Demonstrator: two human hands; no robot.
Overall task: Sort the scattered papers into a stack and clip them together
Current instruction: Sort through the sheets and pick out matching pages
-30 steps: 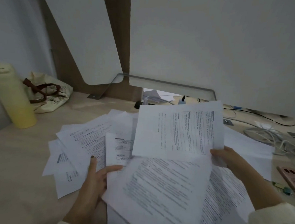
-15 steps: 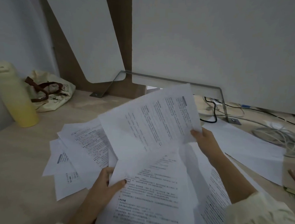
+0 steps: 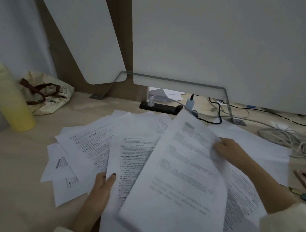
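- Gathering step: right hand [image 3: 228, 150] pinches top sheet [image 3: 179, 178]; left hand [image 3: 104, 183] grips sheet pile [image 3: 129, 160] edge.
- Next: lay it square on pile; loose sheets [image 3: 67, 164] left remain, no clip visible.

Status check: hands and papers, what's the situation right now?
Left hand pinching a sheet. Right hand gripping a lifted page. Papers scattered, unstacked. No clip seen.

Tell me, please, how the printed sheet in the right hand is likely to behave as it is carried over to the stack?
The printed sheet looks thin and floppy: held at its far edge by the right hand, it already bows. It is probably very light, so air may lift it. Laid on the other papers, it would likely slide easily.
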